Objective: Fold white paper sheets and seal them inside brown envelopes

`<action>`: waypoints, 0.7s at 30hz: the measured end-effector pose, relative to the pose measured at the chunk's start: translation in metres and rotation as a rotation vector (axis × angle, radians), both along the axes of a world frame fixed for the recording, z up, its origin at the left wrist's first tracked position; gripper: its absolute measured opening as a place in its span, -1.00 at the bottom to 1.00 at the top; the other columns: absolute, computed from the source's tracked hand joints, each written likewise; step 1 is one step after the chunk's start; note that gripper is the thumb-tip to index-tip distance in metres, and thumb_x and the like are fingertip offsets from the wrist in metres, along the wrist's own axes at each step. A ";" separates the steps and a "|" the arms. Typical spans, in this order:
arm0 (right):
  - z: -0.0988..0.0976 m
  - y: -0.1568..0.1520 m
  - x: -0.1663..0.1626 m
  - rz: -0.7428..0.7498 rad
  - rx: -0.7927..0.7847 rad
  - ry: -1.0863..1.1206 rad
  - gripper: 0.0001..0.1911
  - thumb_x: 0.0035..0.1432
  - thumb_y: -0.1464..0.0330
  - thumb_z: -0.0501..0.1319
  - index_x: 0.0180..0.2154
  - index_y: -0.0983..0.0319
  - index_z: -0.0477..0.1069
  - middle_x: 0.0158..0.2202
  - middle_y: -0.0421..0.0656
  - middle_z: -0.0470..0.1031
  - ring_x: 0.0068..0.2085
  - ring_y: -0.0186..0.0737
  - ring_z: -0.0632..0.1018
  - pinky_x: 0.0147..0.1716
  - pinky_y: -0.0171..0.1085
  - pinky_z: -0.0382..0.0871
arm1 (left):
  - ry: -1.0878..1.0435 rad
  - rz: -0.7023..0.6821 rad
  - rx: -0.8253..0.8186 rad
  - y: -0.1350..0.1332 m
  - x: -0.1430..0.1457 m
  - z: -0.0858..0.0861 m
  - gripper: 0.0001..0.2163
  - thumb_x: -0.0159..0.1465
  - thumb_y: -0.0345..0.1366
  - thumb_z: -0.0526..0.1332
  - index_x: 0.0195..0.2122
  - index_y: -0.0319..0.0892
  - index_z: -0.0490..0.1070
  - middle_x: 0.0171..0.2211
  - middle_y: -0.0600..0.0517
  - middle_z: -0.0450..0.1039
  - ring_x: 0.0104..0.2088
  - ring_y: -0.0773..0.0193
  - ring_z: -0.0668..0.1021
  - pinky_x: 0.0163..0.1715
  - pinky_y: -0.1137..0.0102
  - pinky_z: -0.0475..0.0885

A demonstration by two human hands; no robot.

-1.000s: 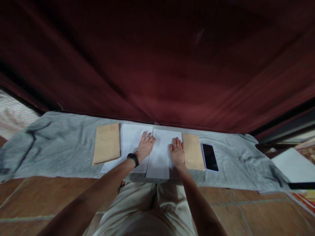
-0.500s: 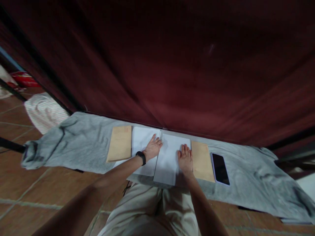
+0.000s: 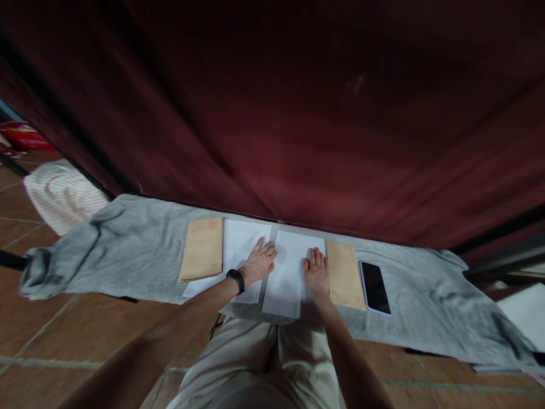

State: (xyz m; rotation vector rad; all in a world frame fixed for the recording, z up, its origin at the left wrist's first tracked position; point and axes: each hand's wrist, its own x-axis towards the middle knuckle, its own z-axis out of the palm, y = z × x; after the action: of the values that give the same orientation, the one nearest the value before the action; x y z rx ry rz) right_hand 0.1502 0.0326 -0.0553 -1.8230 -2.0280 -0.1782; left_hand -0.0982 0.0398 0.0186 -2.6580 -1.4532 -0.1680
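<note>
Just below the centre of the frame, both hands lie palm down on paper spread over a grey cloth [image 3: 128, 255]. The left hand [image 3: 259, 263], with a black wristband [image 3: 235, 279] behind it, rests on the left white sheet [image 3: 238, 241]. Its fingers are stretched out and slightly spread, and the fingertips reach the left edge of the middle white sheet [image 3: 286, 284]. It grips nothing. The right hand [image 3: 317, 272] lies flat on the right side of that middle sheet, fingers straight and together, also holding nothing.

A brown envelope [image 3: 201, 249] lies left of the left sheet, overlapping its edge. A second brown envelope [image 3: 344, 274] sits just right of the right hand, and a dark phone [image 3: 374, 287] lies face up beside it. A dark red curtain [image 3: 298, 113] fills the upper frame.

Compared with half a second earlier, the hands keep the same places on the sheets. Only the view has swung: the whole row sits slightly further left in the frame, and a white sheet [image 3: 523, 315] has come back into view at the right edge.
</note>
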 end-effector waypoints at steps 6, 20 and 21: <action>0.006 0.000 -0.001 -0.013 -0.028 0.012 -0.45 0.46 0.30 -0.05 0.35 0.43 0.20 0.38 0.20 0.20 0.39 0.01 0.25 0.34 0.04 0.08 | -0.012 0.010 -0.014 0.000 -0.008 0.003 -0.67 0.21 -0.40 0.21 0.01 -0.18 0.52 -0.01 -0.15 0.54 0.20 -0.01 0.45 0.44 -0.04 -0.11; 0.014 -0.050 -0.021 0.192 -0.124 0.063 -0.48 0.45 0.36 -0.02 0.37 0.29 0.19 0.43 0.03 0.14 0.43 -0.05 0.19 0.38 0.01 0.08 | -0.228 0.078 -0.016 -0.068 0.069 -0.042 -0.49 0.45 -0.24 -0.03 0.39 -0.27 0.17 0.39 -0.20 0.19 0.42 0.03 0.21 0.38 0.05 0.15; 0.013 -0.054 -0.020 0.180 -0.131 0.059 -0.48 0.46 0.34 -0.02 0.37 0.30 0.19 0.42 0.03 0.16 0.42 -0.05 0.20 0.38 0.01 0.07 | -0.225 0.087 -0.019 -0.070 0.070 -0.046 -0.48 0.45 -0.22 -0.03 0.39 -0.29 0.16 0.39 -0.22 0.19 0.42 0.03 0.21 0.38 0.06 0.14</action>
State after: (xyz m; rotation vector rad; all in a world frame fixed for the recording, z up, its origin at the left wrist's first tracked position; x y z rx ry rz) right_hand 0.1297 -0.0213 -0.0423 -1.6864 -2.1931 0.0611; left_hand -0.0281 -0.0299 -0.0273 -2.6551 -1.6383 -0.4609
